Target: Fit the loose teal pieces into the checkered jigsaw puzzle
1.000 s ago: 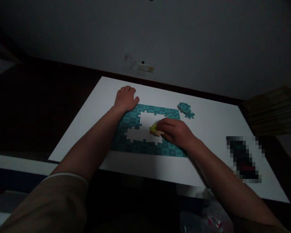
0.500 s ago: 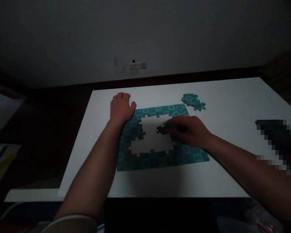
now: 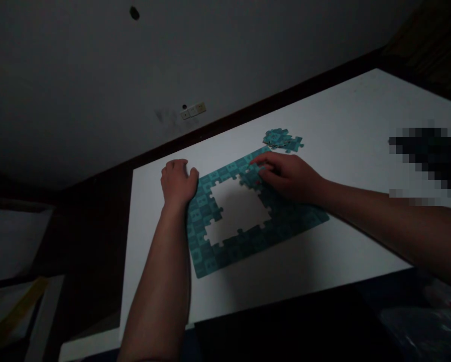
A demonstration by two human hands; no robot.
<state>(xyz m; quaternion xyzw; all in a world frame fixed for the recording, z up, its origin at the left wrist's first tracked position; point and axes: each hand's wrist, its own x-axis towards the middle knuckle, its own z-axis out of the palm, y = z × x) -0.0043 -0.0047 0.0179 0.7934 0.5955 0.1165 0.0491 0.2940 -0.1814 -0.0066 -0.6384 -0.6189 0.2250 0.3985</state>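
A teal jigsaw puzzle (image 3: 220, 264) lies on the white table, with an irregular white gap in its middle. My right hand (image 3: 289, 173) is over the puzzle's upper right part, index finger and thumb bent around a teal puzzle piece (image 3: 251, 178) at the gap's upper right edge. The fingers partly cover the piece, and whether it sits flat is unclear. My left hand (image 3: 178, 183) rests on the table at the puzzle's upper left corner, thumb apart from the bent fingers, holding nothing. Past the puzzle's far edge is a pile of loose puzzle pieces (image 3: 278, 138).
The white table (image 3: 346, 125) stretches off to the right, where a dark pixelated patch (image 3: 429, 156) covers something. Behind the table is a grey wall with sockets (image 3: 193, 110). A clear plastic bag (image 3: 417, 327) shows below the near edge at right.
My right hand has carried the puzzle piece from above the gap to its upper right edge. My left hand stays by the puzzle's corner. The whole view has tilted.
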